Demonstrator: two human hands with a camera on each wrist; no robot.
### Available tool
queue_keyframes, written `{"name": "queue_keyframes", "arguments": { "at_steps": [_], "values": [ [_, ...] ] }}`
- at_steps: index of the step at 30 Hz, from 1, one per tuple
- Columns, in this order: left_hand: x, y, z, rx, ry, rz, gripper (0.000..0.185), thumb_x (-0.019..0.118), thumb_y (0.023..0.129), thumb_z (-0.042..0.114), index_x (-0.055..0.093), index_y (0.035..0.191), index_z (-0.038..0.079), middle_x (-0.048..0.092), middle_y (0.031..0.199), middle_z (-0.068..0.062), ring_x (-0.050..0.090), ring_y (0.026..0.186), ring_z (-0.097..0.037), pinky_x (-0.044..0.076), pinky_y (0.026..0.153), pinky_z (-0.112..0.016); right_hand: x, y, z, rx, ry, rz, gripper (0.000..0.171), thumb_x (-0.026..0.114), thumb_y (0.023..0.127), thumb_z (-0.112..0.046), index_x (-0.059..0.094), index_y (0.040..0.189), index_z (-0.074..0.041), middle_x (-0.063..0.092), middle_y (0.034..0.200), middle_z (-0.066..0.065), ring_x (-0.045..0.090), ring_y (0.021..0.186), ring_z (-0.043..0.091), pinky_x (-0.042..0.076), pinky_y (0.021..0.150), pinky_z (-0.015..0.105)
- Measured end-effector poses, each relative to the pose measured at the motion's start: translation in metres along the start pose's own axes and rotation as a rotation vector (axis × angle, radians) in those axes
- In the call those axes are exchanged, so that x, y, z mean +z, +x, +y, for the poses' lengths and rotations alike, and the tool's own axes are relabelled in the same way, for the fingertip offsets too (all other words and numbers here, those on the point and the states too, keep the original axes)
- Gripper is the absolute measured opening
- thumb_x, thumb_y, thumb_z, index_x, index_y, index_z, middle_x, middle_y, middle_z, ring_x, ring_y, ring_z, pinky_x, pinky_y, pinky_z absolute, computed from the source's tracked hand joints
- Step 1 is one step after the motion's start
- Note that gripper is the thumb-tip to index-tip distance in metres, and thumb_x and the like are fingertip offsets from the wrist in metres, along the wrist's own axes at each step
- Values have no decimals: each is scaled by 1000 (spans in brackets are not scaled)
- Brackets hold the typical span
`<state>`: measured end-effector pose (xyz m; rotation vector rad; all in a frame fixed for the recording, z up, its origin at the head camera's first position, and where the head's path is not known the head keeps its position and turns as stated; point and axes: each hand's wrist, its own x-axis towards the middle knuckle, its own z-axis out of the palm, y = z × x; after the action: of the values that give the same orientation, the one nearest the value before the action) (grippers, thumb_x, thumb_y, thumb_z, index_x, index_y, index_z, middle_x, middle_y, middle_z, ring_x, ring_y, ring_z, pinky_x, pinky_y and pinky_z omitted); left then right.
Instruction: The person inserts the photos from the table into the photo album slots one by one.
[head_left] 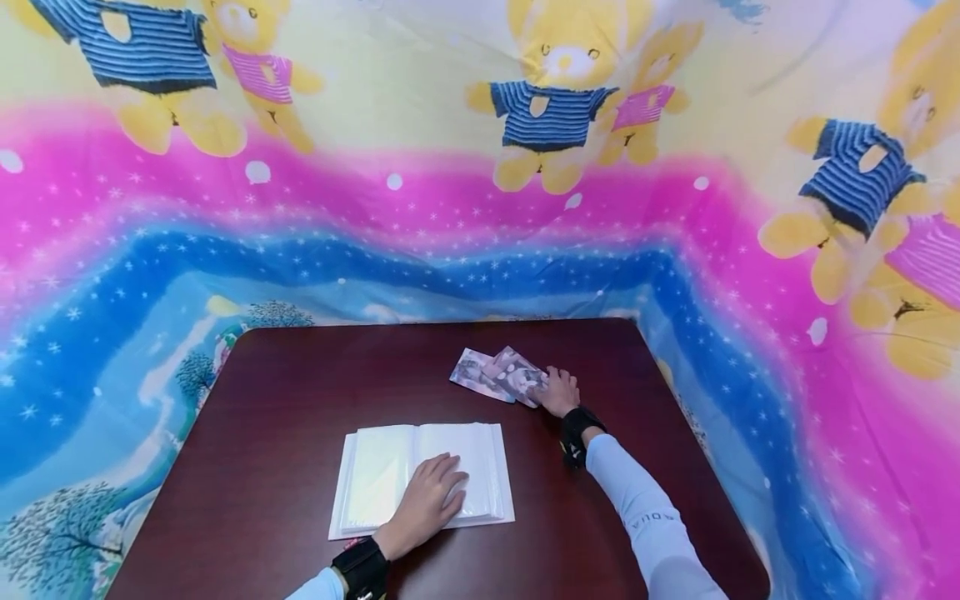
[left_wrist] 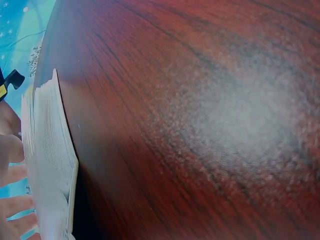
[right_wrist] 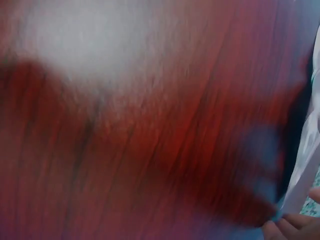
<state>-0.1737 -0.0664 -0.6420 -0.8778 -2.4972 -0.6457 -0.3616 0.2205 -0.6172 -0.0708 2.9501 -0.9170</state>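
An open photo album (head_left: 378,475) with white pages and clear sleeves lies on the table. My left hand (head_left: 423,504) rests on its right page with the fingers spread. In the left wrist view, the album (left_wrist: 52,145) appears edge-on beside the fingers (left_wrist: 15,175). Farther back, two printed photos overlap: one photo (head_left: 474,373) lies partly beneath another photo (head_left: 513,373). My right hand (head_left: 558,392) pinches the upper photo at its right end. The right wrist view catches only fingertips (right_wrist: 295,227) at the photo's edge (right_wrist: 300,187), low at the right.
The dark reddish-brown table (head_left: 285,400) has rounded corners. A printed cloth (head_left: 420,217) with bears and snowflakes hangs behind it and along both sides. Black wrist bands (head_left: 363,571) are worn on both arms.
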Motion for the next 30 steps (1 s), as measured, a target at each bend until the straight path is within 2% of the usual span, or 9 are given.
{"name": "queue_keyframes", "arguments": {
  "at_steps": [4,10,18,21,25,30],
  "values": [
    [-1,0,0,3,31,-38,25,75,86,17,71,109,7,64,121,-20,56,117,-37,44,96,-50,-1,0,3,16,-60,-67,74,74,90,-24,37,146,7,34,141,35,29,126,50,30,102,59],
    [-1,1,0,-4,64,-57,26,75,86,18,71,109,7,63,122,-19,55,118,-35,44,95,-49,-2,4,0,9,-45,-43,72,79,85,-22,44,141,5,37,134,34,32,120,49,31,98,58],
    [-1,0,3,-23,63,-95,26,73,88,20,71,112,8,63,125,-18,54,121,-35,42,99,-49,1,16,5,129,-78,-67,79,85,78,-26,43,138,2,40,126,32,31,115,46,26,98,58],
    [-1,-1,4,-23,66,-111,26,72,89,20,71,112,8,62,126,-18,53,122,-35,42,99,-49,1,16,7,165,-71,-60,82,87,74,-29,45,135,5,39,123,34,31,111,47,27,95,58],
    [0,-1,3,-23,95,-125,27,71,90,22,71,113,9,62,127,-17,53,123,-34,42,100,-49,-1,15,5,173,-52,-55,76,88,74,-30,49,128,7,36,121,33,29,110,46,27,93,57],
    [1,0,1,-12,119,-108,27,72,90,21,71,113,9,62,126,-18,54,122,-34,42,99,-49,-2,13,2,160,5,-40,73,86,77,-24,43,130,2,35,125,30,27,114,45,24,95,58]
  ]
}}
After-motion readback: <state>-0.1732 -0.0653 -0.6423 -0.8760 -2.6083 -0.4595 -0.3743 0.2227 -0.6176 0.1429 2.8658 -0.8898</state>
